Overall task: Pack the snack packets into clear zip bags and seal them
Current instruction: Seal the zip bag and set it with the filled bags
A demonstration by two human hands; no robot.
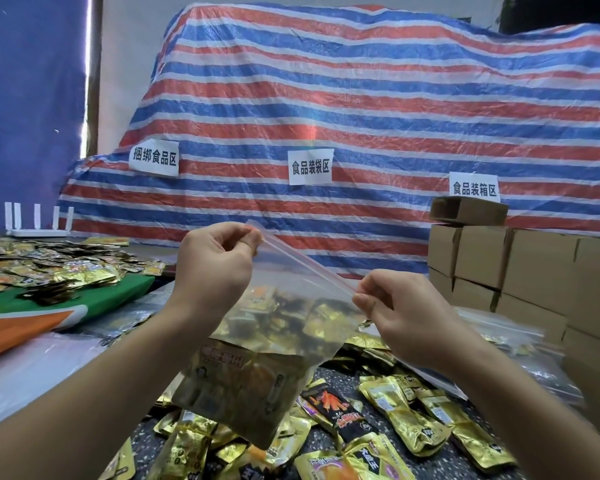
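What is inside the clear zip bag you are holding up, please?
The clear zip bag holds gold snack packets bunched at its bottom; overlap hides their number.

Two bare forearms, smooth and slender: left forearm (94, 368) running in from 7 o'clock, right forearm (520, 393) from 5 o'clock. Bare left hand (215, 268) and bare right hand (406, 317) too (uncovered all the way from frame edge to fingertips). Short, plainly trimmed thumbnail (362, 301) at 9 o'clock on the right hand. Faint creases across knuckles and wrists.
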